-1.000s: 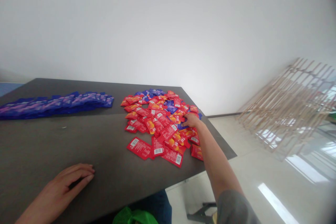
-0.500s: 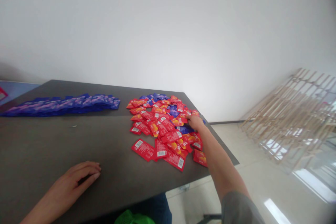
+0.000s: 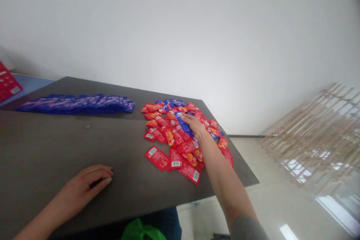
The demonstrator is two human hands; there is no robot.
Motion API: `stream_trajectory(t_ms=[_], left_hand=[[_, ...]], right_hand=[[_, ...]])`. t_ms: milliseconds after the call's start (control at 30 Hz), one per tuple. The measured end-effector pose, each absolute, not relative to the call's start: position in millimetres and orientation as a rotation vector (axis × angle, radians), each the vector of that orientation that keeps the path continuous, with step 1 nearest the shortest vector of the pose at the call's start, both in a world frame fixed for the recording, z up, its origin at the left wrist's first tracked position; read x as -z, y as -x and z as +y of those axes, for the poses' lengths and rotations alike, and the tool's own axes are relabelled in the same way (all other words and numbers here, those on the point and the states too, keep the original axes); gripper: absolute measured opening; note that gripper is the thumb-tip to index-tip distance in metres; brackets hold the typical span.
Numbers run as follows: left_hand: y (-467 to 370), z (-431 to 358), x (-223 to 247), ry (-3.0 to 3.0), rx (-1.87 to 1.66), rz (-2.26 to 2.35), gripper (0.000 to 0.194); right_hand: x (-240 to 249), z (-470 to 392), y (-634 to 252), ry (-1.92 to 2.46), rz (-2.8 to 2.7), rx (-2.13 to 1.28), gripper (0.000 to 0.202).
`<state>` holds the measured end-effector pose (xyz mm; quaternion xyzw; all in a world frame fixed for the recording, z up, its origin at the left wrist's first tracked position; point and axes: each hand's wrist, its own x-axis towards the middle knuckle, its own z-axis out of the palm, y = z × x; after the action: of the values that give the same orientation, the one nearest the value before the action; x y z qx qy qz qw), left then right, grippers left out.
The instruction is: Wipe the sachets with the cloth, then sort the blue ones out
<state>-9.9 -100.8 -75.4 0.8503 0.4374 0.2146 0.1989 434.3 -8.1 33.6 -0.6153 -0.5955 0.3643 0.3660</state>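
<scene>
My right hand (image 3: 194,124) is closed on a blue packet (image 3: 184,124), thumb on its upper face, over the pile. Beneath and around it lies a heap of red packets (image 3: 157,157) with orange fruit prints and barcodes. Other blue packets (image 3: 171,102) show among the red ones at the heap's far side. My left hand (image 3: 91,182) rests on the table, holding nothing, its fingers slightly curled and the thumb apart from them. Farther off on the left, a long overlapping row of blue packets (image 3: 75,104) lies along the table.
The dark grey table (image 3: 118,150) ends at a right edge beyond the heap. A white wall (image 3: 180,37) rises behind it. To the left is a red printed package (image 3: 8,82) on a blue surface. Wooden racks (image 3: 309,131) stand on the floor at right; green fabric (image 3: 142,230) shows below.
My right hand has moved left over the heap and now holds a blue packet clear of the others. The view has shifted slightly; my left hand stays on the table.
</scene>
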Motion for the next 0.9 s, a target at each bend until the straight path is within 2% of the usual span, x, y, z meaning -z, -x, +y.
stream_trajectory(t_ms=[100,167,233,300,367,467,600,733,900], left_hand=[[6,-106,69,-2.371,-0.598,1.204,0.032],[3,-111,63,-2.361,-0.595,1.195,0.030],[1,-115,56,-2.351,-0.602,1.179,0.027],[-2,-119,52,-2.340,-0.622,1.180,0.024],[-4,-121,49,-2.331,-0.638,1.184,0.021],[-6,-123,46,-2.317,-0.640,1.172,0.018],[-6,-124,44,-2.292,-0.638,1.164,0.017],[-6,-124,46,-2.285,-0.644,1.171,0.014],[-6,-126,49,-2.269,-0.680,1.146,0.011]], right_hand=[[-20,4,-369,1.368,-1.619,-1.188,0.044],[-16,12,-325,1.217,-1.726,-1.253,0.037],[-14,17,-285,1.136,-1.887,-1.086,0.024],[-9,17,-255,1.093,-2.102,-0.746,0.017],[0,16,-238,1.042,-2.367,-0.458,0.025],[16,12,-231,1.078,-2.648,-0.307,0.027],[33,10,-220,1.301,-2.517,-0.218,0.032],[55,5,-189,1.496,-2.319,-0.121,0.051],[69,3,-167,1.546,-2.316,-0.093,0.064]])
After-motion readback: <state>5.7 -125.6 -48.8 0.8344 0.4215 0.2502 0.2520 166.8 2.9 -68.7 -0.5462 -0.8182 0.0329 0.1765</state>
